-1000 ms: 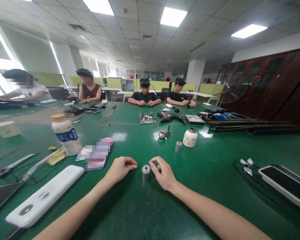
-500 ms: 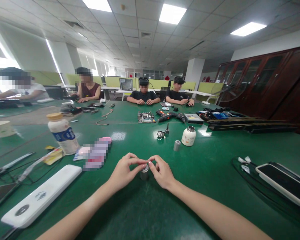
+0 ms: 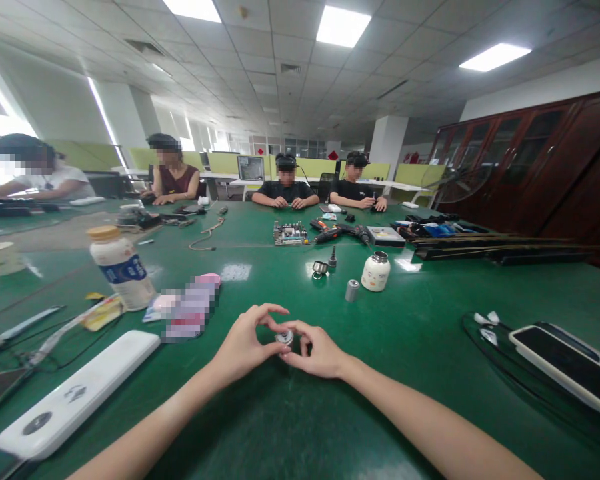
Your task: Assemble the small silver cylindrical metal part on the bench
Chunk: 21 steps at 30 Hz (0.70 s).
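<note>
A small grey metal cylinder [image 3: 284, 337] is between my hands in front of me, its round end turned up toward me. The thumb and a finger of my left hand [image 3: 247, 339] close on its left side, with the index finger raised over it. From the right, my right hand [image 3: 316, 348] pinches it between thumb and index finger. My fingers hide most of its side, and I cannot tell whether it touches the table. A similar metal cylinder [image 3: 352, 290] stands farther off, beside an uncapped cream bottle [image 3: 376, 272].
On the green table [image 3: 430, 373] lie a white power strip [image 3: 77, 393] at left and a dark-topped device [image 3: 563, 363] with cables at right. A milk bottle [image 3: 123, 270], metal lid [image 3: 320, 269], circuit board [image 3: 291, 233] and power drill [image 3: 327, 233] lie beyond. Several people sit opposite.
My fingers have moved from above the cylinder's top to around its sides. The cylinder now tilts its end toward me. The left index finger has lifted off, and the view has shifted slightly.
</note>
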Motion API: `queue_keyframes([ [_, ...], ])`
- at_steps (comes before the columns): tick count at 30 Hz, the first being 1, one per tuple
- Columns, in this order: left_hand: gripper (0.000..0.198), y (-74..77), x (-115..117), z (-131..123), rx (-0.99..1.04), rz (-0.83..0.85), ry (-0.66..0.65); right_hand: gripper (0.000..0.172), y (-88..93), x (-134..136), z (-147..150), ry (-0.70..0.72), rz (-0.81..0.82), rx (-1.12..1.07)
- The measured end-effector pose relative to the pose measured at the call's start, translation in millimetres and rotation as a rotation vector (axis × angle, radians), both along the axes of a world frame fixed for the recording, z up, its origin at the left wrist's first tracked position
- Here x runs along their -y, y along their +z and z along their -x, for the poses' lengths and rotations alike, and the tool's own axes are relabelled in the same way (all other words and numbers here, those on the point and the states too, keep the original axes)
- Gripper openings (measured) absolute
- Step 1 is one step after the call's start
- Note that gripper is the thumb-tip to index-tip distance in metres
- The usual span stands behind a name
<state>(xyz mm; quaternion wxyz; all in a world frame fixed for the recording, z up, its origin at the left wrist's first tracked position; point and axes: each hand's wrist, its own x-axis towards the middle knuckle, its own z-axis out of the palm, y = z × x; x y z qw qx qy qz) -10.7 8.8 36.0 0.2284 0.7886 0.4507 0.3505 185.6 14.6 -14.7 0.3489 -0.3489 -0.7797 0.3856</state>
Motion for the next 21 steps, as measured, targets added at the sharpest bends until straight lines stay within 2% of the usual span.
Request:
queue_keyframes([
  [3, 0.05, 3.2, -0.1, 0.7, -0.016, -0.042, 0.043, 0.044, -1.0, -0.2, 2.0, -0.016, 0.0, -0.017],
  [6, 0.053, 7.7, -0.1, 1.6, 0.008, -0.022, -0.04, 0.041, -1.8, -0.3, 2.3, -0.018, 0.007, -0.03],
  [9, 0.044, 9.8, -0.3, 1.9, 0.001, 0.009, -0.072, 0.044, -2.5, -0.3, 1.5, -0.022, 0.015, -0.027],
  [15, 0.024, 2.6, 0.2, -1.4, 0.001, -0.062, -0.011, 0.043, -3.0, 0.5, 2.0, -0.045, 0.021, -0.023],
  [21, 0.026, 2.3, -2.4, -1.5, 0.082, -0.098, 0.096, 0.044, -1.3, 2.5, 2.6, -0.11, 0.006, 0.005],
])
